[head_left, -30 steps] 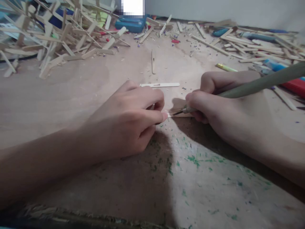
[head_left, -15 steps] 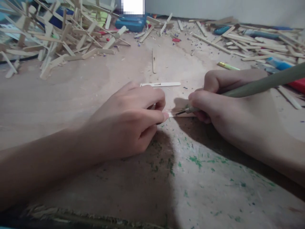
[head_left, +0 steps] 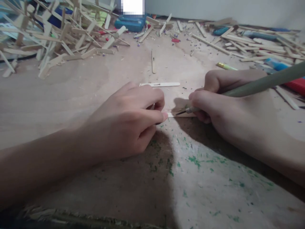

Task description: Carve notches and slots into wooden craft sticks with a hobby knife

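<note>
A pale wooden popsicle stick point(head_left: 172, 114) lies flat across the tabletop between my hands. My left hand point(head_left: 133, 116) is closed over the stick's left part and presses it down with the fingertips, hiding that end. With bent fingers, my right hand point(head_left: 221, 98) grips a craft knife point(head_left: 259, 83) with a thick grey-green handle, low near its metal collar. The thin dark blade touches the stick just right of my left fingertips. The right fingers partly cover the stick's right end. Behind my left hand rests another popsicle stick point(head_left: 170, 84) with a narrow slot cut in it.
A slotted stick point(head_left: 153, 62) lies lengthwise farther back. Glued stick pieces point(head_left: 71, 35) pile up at the back left, near a blue box point(head_left: 130, 24). Loose sticks point(head_left: 257, 46) heap at the back right. Green marks point(head_left: 194, 161) stain the wooden table point(head_left: 205, 197).
</note>
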{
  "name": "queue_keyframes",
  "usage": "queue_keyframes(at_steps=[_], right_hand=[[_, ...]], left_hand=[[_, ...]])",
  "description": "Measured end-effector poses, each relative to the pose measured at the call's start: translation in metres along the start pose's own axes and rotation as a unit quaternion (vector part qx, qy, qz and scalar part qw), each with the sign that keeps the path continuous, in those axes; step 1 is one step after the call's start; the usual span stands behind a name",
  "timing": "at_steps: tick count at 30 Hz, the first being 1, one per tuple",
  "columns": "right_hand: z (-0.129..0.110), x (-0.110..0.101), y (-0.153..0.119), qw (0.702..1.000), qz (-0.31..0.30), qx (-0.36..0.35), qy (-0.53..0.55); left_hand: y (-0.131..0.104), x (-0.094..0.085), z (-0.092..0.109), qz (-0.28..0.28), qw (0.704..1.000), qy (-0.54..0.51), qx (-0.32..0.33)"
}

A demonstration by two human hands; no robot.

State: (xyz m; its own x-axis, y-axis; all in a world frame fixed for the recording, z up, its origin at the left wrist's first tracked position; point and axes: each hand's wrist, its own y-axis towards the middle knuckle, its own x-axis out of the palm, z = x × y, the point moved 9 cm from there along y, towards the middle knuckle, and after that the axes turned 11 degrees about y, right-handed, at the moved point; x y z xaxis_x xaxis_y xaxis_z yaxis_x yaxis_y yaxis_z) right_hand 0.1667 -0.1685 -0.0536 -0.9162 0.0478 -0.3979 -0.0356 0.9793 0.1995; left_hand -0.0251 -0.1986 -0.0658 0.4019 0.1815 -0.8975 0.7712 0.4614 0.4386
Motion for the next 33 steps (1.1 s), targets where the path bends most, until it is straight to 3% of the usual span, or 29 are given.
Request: queue_keyframes(at_steps=[5, 14, 20, 33], right_hand=[[0.001, 0.000, 0.000, 1.000, 0.002, -0.001, -0.016], [0.001, 0.000, 0.002, 1.000, 0.003, 0.005, 0.014], [0.019, -0.007, 0.000, 0.993, 0.039, 0.072, 0.083], [0.005, 0.001, 0.002, 0.999, 0.011, 0.030, 0.041]], left_hand=[[0.002, 0.003, -0.001, -0.027, 1.000, 0.007, -0.010], [-0.001, 0.002, -0.002, -0.001, 1.000, -0.002, -0.006], [0.000, 0.003, -0.001, -0.004, 1.000, -0.006, -0.003], [0.002, 0.004, 0.002, -0.022, 1.000, 0.012, -0.010]])
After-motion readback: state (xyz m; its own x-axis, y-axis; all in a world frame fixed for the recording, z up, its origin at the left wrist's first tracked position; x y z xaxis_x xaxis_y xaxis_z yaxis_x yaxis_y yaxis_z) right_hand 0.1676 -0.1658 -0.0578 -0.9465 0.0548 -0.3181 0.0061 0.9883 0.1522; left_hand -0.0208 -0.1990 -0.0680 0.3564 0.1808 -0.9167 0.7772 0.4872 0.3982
